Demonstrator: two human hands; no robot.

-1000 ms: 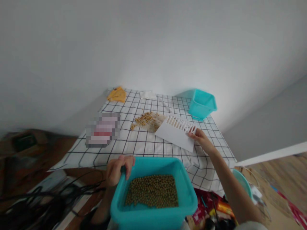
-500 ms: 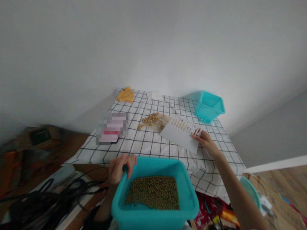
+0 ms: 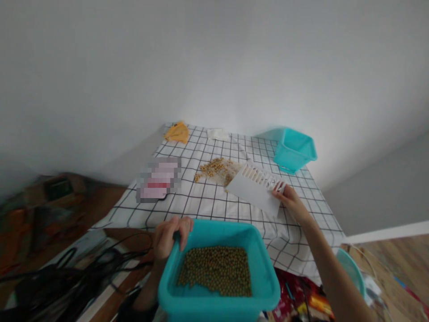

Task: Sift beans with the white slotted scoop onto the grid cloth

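Observation:
My left hand [image 3: 172,235] is closed over the back left corner of a turquoise plastic tub [image 3: 214,304], fingers hooked on its rim; a small dark thing shows among the fingers, too hidden to name. Small round greenish-brown beans [image 3: 214,268] cover much of the tub's bottom. Over the table, my right hand [image 3: 288,197] pinches the right end of a white flat plate with a row of slots [image 3: 253,190]. The plate is tilted, its left edge beside a scattered heap of yellowish beans [image 3: 214,167] mixed with finer pale grains.
A white cloth with black grid lines [image 3: 187,197] covers the table. On it are a turquoise basket [image 3: 295,152] at back right, an orange cloth [image 3: 178,133], a white piece of tissue [image 3: 217,133] and a blurred-out phone [image 3: 158,181]. Black cables [image 3: 100,264] lie at lower left.
The whole view has shifted slightly. My right hand and the slotted plate have moved a little to the right, away from the heap. My left hand keeps its place on the tub.

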